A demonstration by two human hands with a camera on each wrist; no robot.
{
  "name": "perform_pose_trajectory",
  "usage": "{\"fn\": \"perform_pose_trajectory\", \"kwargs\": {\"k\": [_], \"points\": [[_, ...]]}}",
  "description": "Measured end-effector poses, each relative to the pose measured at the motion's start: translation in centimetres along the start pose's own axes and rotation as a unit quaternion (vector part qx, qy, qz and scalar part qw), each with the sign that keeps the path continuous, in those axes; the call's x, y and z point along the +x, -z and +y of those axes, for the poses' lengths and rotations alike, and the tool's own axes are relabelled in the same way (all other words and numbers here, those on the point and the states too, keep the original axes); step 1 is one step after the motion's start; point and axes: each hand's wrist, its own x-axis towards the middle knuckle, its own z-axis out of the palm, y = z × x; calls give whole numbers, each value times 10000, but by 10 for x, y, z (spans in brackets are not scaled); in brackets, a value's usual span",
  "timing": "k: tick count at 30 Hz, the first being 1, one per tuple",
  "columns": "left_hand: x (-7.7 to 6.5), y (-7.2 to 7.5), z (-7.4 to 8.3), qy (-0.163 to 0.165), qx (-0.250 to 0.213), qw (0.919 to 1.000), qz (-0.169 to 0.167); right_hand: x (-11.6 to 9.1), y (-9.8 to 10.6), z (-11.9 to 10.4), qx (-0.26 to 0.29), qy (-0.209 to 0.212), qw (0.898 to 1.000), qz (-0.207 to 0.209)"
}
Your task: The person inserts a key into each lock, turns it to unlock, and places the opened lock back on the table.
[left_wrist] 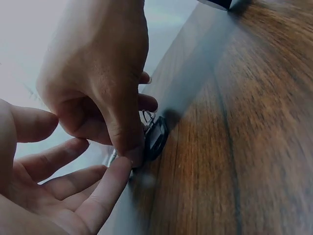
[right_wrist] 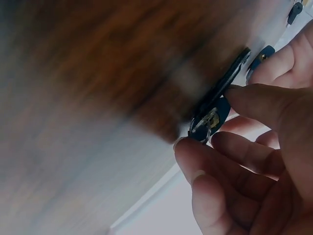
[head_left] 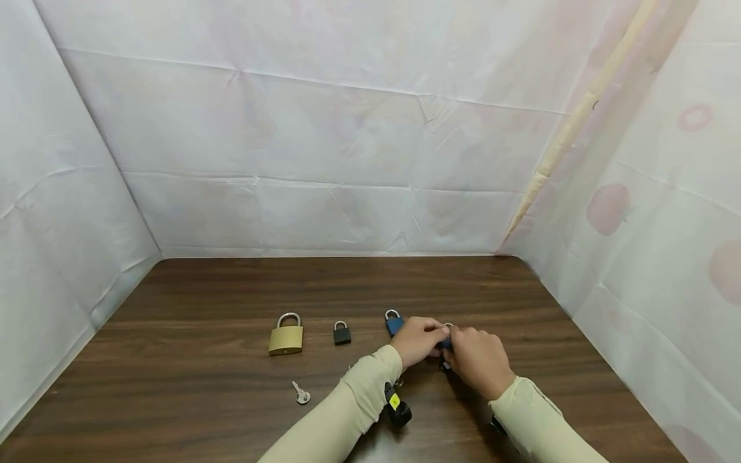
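My right hand (head_left: 480, 361) grips a small blue padlock (right_wrist: 222, 108), its brass keyhole showing in the right wrist view. A dark, long piece (right_wrist: 222, 81) lies along it under the thumb, beside a thin metal ring (right_wrist: 207, 132). In the left wrist view a black key head (left_wrist: 157, 138) hangs by the right thumb. My left hand (head_left: 417, 341) reaches to the same padlock with fingers fairly straight and thumb apart; a fingertip touches the right thumb. Fingers cover much of the lock. Another blue padlock (head_left: 394, 323) lies just beyond the left hand.
Left on the brown wooden table (head_left: 191, 360) are a large brass padlock (head_left: 286, 338) and a small black padlock (head_left: 342, 334). A silver key (head_left: 301, 393) lies in front of the brass one. A small metal item (head_left: 399, 382) is partly hidden under the left wrist. White sheeting (head_left: 324, 128) surrounds the table.
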Motion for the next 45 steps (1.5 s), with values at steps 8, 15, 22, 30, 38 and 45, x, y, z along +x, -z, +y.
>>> {"fn": "perform_pose_trajectory", "kwargs": {"k": [8,15,22,30,38,45], "points": [[-11,6,6,-128,78,9999,-59,-1,3,0,59,-103,9999,13],[-23,10,13,-402,557,9975,-137,-3,4,-4,161,3,9992,357],[-39,24,8,-410,783,9960,-134,-2,4,-18,375,728,9957,438],[-55,44,-6,-273,466,9984,-188,-2,0,-39,1059,757,9910,-299],[-56,59,-11,-374,130,9989,-256,4,-1,-48,1115,794,9872,-818],[-56,65,-12,-420,37,9991,-76,9,-1,-50,1073,972,9870,-692]]}}
